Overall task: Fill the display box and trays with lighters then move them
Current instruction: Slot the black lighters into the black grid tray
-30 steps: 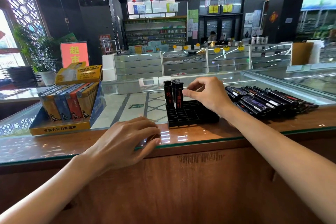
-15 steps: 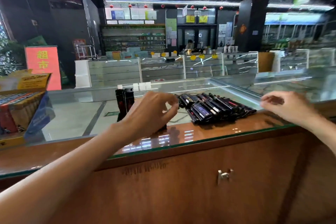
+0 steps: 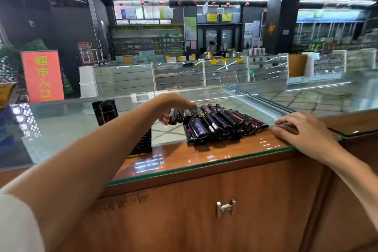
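A pile of black lighters (image 3: 216,124) lies on the glass counter. My left hand (image 3: 173,106) reaches across to the pile's left end, fingers curved over the outermost lighters and thumb below; whether it grips one is unclear. My right hand (image 3: 300,129) rests on the counter at the pile's right end, fingers nearly straight, fingertips by the last lighter. A black grid tray (image 3: 143,142) sits left of the pile, mostly hidden behind my left forearm. A few black lighters (image 3: 104,111) stand upright at the tray's far left.
The glass top (image 3: 61,129) overhangs a wooden cabinet with a metal handle (image 3: 226,207). The display box's blue flap (image 3: 12,125) shows at the far left edge. More glass showcases (image 3: 184,75) stand behind the counter.
The view has swung right. My left hand left the counter's front edge and reached to the pile's left end. My right hand left the tray and settled at the pile's right end.
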A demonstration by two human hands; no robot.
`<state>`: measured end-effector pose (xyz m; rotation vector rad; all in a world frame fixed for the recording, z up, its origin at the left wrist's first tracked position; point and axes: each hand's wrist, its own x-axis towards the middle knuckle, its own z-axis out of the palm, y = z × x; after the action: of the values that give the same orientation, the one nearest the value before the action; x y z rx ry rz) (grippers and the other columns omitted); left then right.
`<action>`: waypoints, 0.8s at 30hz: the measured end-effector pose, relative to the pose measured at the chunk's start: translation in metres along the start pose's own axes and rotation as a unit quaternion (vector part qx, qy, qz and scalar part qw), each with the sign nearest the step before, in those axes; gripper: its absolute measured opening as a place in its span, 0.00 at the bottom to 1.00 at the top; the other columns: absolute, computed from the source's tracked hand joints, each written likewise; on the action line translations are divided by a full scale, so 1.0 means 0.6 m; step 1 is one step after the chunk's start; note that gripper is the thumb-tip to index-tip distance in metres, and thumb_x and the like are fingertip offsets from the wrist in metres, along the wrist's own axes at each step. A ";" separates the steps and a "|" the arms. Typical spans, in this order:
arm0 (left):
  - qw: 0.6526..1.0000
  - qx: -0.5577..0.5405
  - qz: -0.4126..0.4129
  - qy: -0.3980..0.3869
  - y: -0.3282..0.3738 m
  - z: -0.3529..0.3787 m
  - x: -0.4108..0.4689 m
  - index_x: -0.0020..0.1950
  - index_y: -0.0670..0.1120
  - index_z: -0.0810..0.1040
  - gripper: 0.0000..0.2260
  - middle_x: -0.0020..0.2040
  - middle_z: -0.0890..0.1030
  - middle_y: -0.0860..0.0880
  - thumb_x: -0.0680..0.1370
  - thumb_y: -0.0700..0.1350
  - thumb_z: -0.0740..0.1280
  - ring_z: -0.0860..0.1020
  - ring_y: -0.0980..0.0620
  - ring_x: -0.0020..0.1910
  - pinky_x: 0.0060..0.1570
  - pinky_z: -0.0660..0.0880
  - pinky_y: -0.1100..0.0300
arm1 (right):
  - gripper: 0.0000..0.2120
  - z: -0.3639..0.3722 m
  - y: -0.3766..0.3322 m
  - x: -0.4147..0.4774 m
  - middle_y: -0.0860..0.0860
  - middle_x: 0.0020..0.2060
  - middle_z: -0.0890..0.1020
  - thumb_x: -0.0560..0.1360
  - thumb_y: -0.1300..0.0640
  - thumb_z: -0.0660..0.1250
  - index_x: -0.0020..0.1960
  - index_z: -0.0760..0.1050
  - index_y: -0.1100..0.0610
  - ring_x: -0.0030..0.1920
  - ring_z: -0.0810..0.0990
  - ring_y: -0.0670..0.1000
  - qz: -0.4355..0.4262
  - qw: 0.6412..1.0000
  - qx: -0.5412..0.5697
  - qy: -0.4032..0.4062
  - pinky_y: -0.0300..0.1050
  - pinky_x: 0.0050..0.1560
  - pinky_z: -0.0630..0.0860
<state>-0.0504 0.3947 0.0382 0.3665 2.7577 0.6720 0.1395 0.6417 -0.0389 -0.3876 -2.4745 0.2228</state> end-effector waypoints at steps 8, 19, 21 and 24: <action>0.997 0.028 -0.052 -0.050 -0.001 -0.007 0.033 0.49 0.39 0.72 0.15 0.41 0.74 0.42 0.77 0.52 0.67 0.73 0.49 0.36 0.36 0.76 0.61 | 0.14 0.001 0.002 -0.005 0.52 0.53 0.79 0.73 0.45 0.66 0.53 0.79 0.52 0.56 0.73 0.56 -0.015 1.000 0.018 0.012 0.51 0.54 0.68; 0.984 0.173 -0.039 -0.005 0.029 0.001 0.027 0.58 0.39 0.70 0.17 0.39 0.73 0.42 0.78 0.50 0.65 0.73 0.47 0.35 0.36 0.74 0.57 | 0.14 0.002 0.002 -0.002 0.51 0.55 0.78 0.73 0.44 0.64 0.54 0.77 0.50 0.58 0.72 0.56 -0.013 1.000 -0.005 -0.001 0.51 0.54 0.67; 0.980 0.196 -0.009 0.012 0.033 0.004 0.023 0.61 0.37 0.71 0.17 0.38 0.72 0.42 0.78 0.46 0.66 0.73 0.46 0.34 0.36 0.74 0.57 | 0.15 0.001 0.001 -0.002 0.52 0.55 0.78 0.73 0.44 0.64 0.54 0.77 0.50 0.58 0.72 0.56 -0.013 1.000 -0.005 -0.006 0.51 0.54 0.67; 0.973 0.225 0.031 0.037 0.033 0.008 0.024 0.50 0.38 0.75 0.09 0.42 0.74 0.43 0.78 0.45 0.66 0.77 0.44 0.44 0.43 0.72 0.57 | 0.15 -0.001 0.001 0.000 0.52 0.54 0.78 0.72 0.43 0.63 0.54 0.77 0.50 0.58 0.72 0.56 -0.016 1.000 -0.005 -0.019 0.52 0.55 0.67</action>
<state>-0.0586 0.4179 0.0406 0.5311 2.9645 0.0635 0.1402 0.6425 -0.0388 -0.3520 -2.5175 0.2060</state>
